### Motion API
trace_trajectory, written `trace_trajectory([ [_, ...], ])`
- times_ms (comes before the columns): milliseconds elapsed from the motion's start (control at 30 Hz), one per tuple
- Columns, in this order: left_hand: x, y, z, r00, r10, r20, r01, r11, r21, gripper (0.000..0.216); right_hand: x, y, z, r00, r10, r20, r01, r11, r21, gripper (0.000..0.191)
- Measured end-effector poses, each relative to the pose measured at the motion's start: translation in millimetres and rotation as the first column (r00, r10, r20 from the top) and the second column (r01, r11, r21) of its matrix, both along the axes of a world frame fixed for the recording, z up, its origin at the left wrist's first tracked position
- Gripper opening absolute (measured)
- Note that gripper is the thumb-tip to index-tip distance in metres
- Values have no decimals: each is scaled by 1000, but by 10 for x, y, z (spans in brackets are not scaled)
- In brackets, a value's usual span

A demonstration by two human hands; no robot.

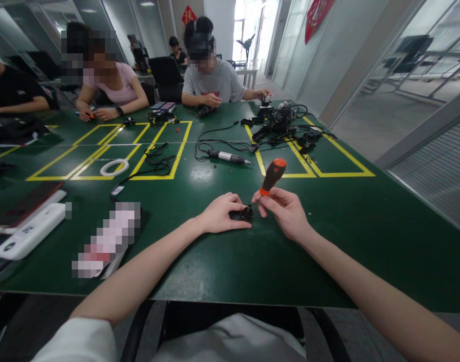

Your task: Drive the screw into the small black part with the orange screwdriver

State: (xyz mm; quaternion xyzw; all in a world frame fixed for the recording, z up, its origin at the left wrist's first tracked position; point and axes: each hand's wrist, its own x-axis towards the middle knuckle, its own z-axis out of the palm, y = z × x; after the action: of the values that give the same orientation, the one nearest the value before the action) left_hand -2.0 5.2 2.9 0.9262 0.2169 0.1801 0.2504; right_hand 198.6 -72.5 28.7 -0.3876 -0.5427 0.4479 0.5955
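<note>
My right hand grips a screwdriver with a black and orange handle, close to the lower end of the handle. The handle leans up and to the right, and its tip points down towards a small black part on the table. Thumb and fingers of my left hand curl around that part from the left and hold it against the green tabletop. What kind of part it is I cannot make out. Whether the tip touches it is too small to tell.
Beyond my hands lies an electric screwdriver with a cable. A heap of black cables is at the back right. On the left are a tape roll, a power strip and a blurred pink object. Several people sit across the table.
</note>
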Motion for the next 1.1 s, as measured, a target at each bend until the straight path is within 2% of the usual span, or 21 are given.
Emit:
trace_trajectory([
  [167, 1, 2, -4, 1000, 6, -4, -6, 1000, 1, 38, -10, -4, -8, 999, 41, -9, -41, 999, 8, 38],
  [467, 1, 0, -1, 1000, 6, -7, -6, 1000, 0, 39, 9, 5, 4, 999, -21, 33, 21, 1000, -14, 38],
  [667, -1, 0, -1, 1000, 1, 3, -1, 1000, -2, 38, -12, -7, -5, 997, 68, -30, -68, 998, -11, 37],
  [900, -5, 7, -4, 1000, 2, 7, -2, 1000, -2, 38, -27, -8, -5, 999, 54, 3, -54, 999, 4, 35],
  [1100, -3, 2, -9, 1000, 9, 10, -9, 1000, 5, 38, -20, -16, 5, 995, 102, -4, -102, 995, 13, 38],
])
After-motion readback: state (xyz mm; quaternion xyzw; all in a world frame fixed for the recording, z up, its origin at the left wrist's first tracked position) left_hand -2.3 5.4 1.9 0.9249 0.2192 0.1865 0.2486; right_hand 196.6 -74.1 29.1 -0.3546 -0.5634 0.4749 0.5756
